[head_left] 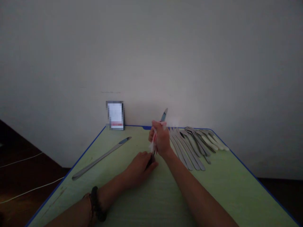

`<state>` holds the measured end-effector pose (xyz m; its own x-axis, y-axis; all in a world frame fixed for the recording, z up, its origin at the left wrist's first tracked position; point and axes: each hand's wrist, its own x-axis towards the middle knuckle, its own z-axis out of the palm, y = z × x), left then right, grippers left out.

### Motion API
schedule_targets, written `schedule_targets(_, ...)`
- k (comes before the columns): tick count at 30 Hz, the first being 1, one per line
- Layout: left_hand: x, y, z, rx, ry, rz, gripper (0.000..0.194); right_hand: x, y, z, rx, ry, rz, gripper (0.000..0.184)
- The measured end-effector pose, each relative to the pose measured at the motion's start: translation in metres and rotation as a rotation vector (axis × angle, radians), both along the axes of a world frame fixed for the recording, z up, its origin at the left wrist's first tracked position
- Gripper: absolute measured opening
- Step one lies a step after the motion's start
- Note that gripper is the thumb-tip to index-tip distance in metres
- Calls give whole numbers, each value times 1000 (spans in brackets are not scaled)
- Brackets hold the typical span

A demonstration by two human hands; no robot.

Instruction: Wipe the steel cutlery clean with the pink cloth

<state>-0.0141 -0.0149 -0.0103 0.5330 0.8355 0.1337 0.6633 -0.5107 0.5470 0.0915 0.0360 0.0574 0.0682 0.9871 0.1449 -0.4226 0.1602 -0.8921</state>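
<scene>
A table knife (164,114) is held upright at a tilt over the middle of the table, its blade pointing up and away from me. My left hand (141,164) is closed around the lower end of its handle. Higher up, my right hand (162,138) is wrapped round the knife with a white and pink cloth or tissue (154,143) between the fingers and the metal. The middle of the handle is hidden by the right hand and the cloth. Another table knife (101,158) lies alone on the left, its blade toward the back.
Several knives (181,149), spoons and other cutlery (200,142), some with white handles (219,143), lie on the right of the green table (224,189). A lit, blurred screen (115,115) stands at the back left. A wall (151,56) rises behind the blue table edge.
</scene>
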Motion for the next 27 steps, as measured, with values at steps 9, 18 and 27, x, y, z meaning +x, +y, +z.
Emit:
schedule_targets(9,-1,0,0,-27,-15,11,23,2,-7,13,140,-209,0,38)
schedule_targets(18,0,-3,2,5,-26,-65,20,34,-26,83,281,49,-71,48)
schedule_targets(27,2,-2,4,23,-28,-84,20,26,-26,73,258,72,21,54)
